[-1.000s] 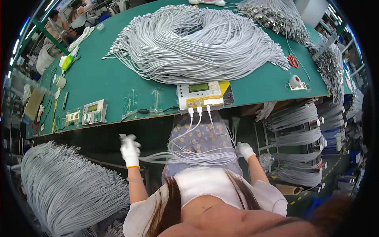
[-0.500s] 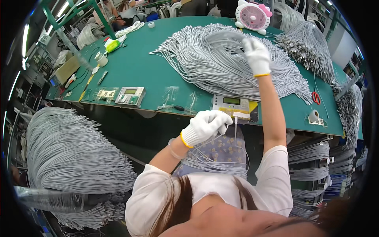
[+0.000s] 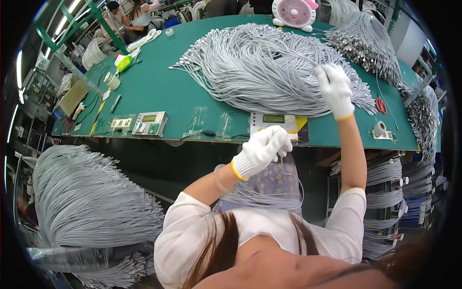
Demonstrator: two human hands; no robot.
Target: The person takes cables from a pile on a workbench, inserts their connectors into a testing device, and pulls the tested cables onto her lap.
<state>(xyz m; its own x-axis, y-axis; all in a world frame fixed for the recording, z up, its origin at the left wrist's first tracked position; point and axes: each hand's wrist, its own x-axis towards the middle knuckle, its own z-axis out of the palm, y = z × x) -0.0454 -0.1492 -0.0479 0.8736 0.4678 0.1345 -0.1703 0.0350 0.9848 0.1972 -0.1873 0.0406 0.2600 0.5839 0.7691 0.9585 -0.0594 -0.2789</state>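
Both my hands wear white gloves. My right hand [image 3: 334, 87] reaches out over the big heap of grey cables [image 3: 269, 67] on the green table [image 3: 159, 94] and pinches a cable at the heap's right side. My left hand [image 3: 263, 148] is closed around thin grey cables right in front of the white tester box [image 3: 274, 123] at the table's front edge. Loops of grey cable [image 3: 262, 195] hang down over my lap below it.
A second tester [image 3: 150, 123] and small boards sit at the front left of the table. A pink fan [image 3: 293, 12] stands at the back, red scissors [image 3: 380, 105] and a tape roll [image 3: 379, 128] at right. Cable bundles hang at left [image 3: 82, 202] and right [image 3: 385, 183]. People sit far behind.
My right hand rose from my lap to the cable heap, then drew back toward its right side. My left hand came up from the lower left to the tester box.
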